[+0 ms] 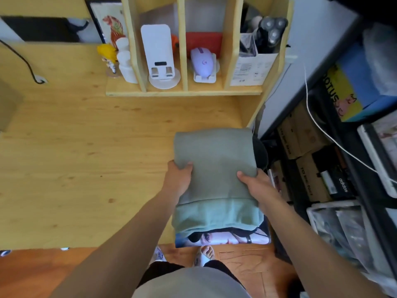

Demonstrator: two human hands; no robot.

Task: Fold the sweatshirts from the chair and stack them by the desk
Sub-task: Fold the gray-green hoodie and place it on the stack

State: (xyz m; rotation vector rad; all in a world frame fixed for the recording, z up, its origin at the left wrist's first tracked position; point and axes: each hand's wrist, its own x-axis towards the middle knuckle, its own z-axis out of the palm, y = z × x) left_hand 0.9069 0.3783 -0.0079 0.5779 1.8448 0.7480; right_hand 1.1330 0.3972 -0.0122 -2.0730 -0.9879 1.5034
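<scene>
Folded sage-green sweatshirt [214,168] held at the right end of the counter [86,147].

Left hand [178,179] and right hand [255,186] grip opposite side edges, thumbs on top, fingers curled beneath; the long axis runs away from the person, the hem end overhanging the counter's near edge above a printed item [223,238].

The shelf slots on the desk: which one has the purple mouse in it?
The middle slot. The purple mouse sits there on a white stand, before something red. The slot to its left holds a tall white gadget; the one to its right holds a white box.
</scene>
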